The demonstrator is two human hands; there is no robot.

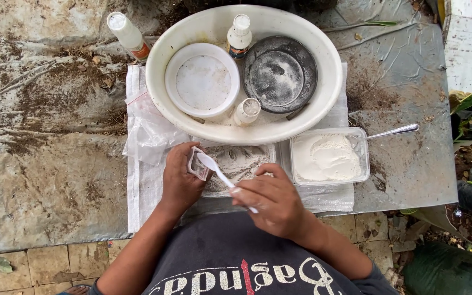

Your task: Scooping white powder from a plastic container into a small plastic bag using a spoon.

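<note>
Over the clear tray [236, 164], left hand [180, 177] pinches a small plastic bag [196, 164]; right hand [271, 199] grips a white plastic spoon [217, 170], bowl at the bag's mouth; white basin [244, 74] just beyond

Spoon [219, 173] handle end buried in the right hand [271, 203], only the bowl and part of the shaft show. Small clear bag [197, 164] half covered by the left hand [180, 180]; contents unreadable. Tray [239, 164] below the big white basin [203, 117]: near edge hidden behind both hands, far edge under the basin rim. Metal spoon [394, 131] right of the basin: bowl hidden in the powder tub [329, 158]. Basin's top rim clipped by the frame edge.
</note>
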